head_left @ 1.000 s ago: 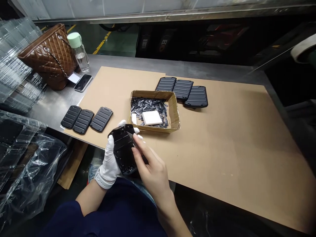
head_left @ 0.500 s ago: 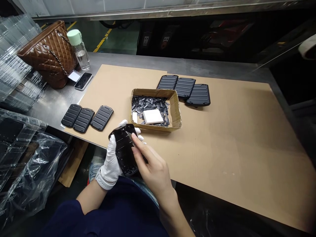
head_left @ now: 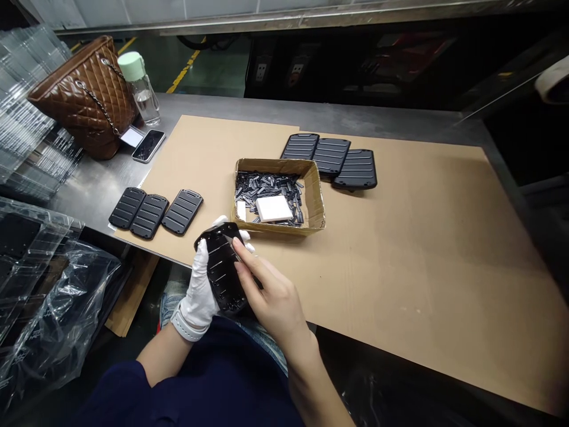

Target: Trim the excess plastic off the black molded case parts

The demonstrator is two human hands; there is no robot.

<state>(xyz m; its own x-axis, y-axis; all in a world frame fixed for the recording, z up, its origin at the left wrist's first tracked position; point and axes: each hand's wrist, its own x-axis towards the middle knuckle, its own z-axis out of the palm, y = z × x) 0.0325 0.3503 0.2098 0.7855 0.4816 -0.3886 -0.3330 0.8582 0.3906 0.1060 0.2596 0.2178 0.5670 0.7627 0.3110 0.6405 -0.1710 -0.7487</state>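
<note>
My left hand (head_left: 198, 290), in a white glove, is closed around a black plastic cover (head_left: 222, 270) held over the table's front edge. The cover's ribbed inner side faces up. My bare right hand (head_left: 271, 296) pinches a thin pointed grey tool (head_left: 228, 239) against the upper part of the cover. Most of the tool is hidden by my fingers, so its kind is unclear. Just beyond my hands stands an open cardboard box (head_left: 316, 201) with many small black strips (head_left: 262, 185) and a white block (head_left: 274, 209) in it.
Three black covers (head_left: 182, 212) lie at left and three more (head_left: 354, 169) behind the box, on a cardboard sheet (head_left: 422, 255). A phone (head_left: 149, 146), a bottle (head_left: 144, 98) and a brown bag (head_left: 84, 98) stand back left. Plastic wrapping (head_left: 66, 308) hangs at lower left.
The whole view has shifted very slightly. My right fingers and the tool's tip have moved a touch left along with the cover; both hands keep their hold.
</note>
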